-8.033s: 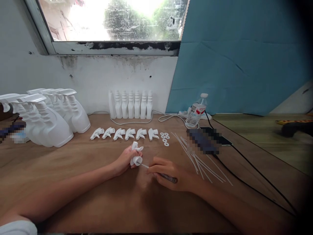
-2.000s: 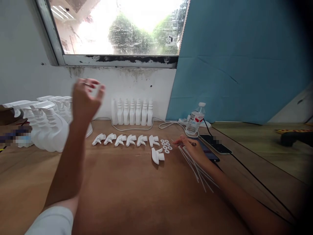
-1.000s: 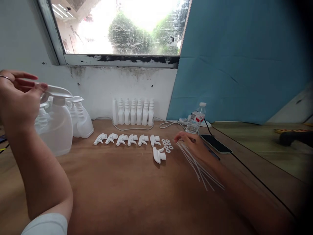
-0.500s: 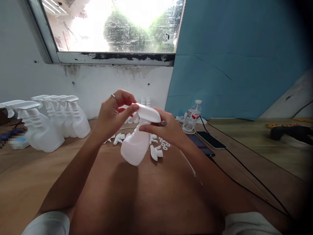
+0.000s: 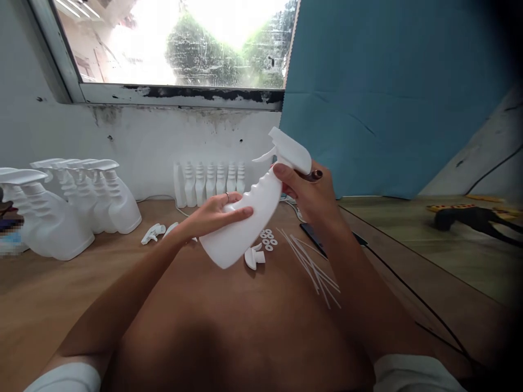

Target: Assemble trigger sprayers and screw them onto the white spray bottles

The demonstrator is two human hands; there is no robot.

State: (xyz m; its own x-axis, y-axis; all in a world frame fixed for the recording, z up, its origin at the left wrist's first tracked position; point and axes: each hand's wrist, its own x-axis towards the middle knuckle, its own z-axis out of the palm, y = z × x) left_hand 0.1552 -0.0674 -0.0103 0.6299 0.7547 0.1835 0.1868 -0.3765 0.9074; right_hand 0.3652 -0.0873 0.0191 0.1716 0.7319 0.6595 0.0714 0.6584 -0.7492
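A white spray bottle point(image 5: 249, 223) is held tilted above the table, its trigger head point(image 5: 291, 149) up and to the right. My left hand point(image 5: 223, 215) grips the bottle's body, thumb across the near side. Around the neck, just under the trigger head, my right hand point(image 5: 306, 188) is closed, with its thumb on the ribbed part. Below the bottle lie a loose trigger head point(image 5: 255, 257) and several small white rings point(image 5: 268, 239). Thin white tubes point(image 5: 314, 267) are scattered beside my right forearm. More loose trigger heads point(image 5: 153, 233) rest beyond my left forearm, partly covered by it.
Spray bottles with heads fitted point(image 5: 61, 223) stand in rows at the left. Several white bottles without heads point(image 5: 210, 182) line the wall below the window. A dark phone point(image 5: 312, 238) and a black cable point(image 5: 412, 283) lie at the right, partly behind my right arm.
My left hand has moved from the trigger head's nozzle end down to the bottle's body. The bottle has tilted further, its head now higher and further right. My right hand still holds the neck.
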